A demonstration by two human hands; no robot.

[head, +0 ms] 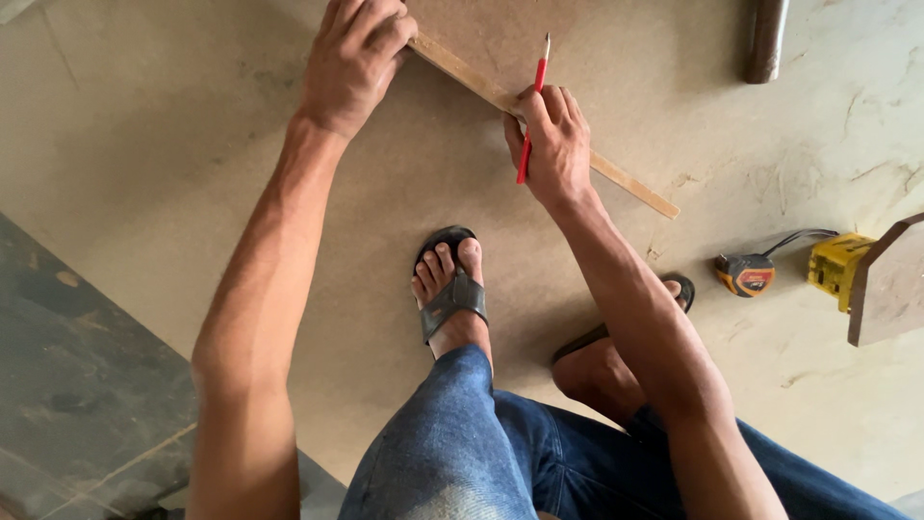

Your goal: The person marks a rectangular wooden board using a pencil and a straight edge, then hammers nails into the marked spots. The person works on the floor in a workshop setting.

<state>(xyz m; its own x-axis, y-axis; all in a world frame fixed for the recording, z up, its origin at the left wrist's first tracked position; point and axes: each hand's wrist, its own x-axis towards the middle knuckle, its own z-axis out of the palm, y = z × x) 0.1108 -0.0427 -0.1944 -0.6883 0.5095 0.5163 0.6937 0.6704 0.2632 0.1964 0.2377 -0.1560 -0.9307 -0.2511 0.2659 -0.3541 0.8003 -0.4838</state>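
A large brown board (366, 193) lies flat on the floor under me. A thin wooden strip (630, 185) runs diagonally across it from upper left to lower right. My left hand (354, 56) presses down on the strip's upper end, fingers curled over it. My right hand (551, 144) rests on the strip's middle and grips a red pencil (534, 101) whose tip points up and away from me. My left foot in a black sandal (450, 289) stands on the board between my arms.
An orange and black tape measure (745, 274) lies on the pale floor at right, beside a yellow tool (835, 268) and a brown board corner (890, 284). A dark round leg (765, 39) stands at top right. Dark flooring (67, 385) lies at lower left.
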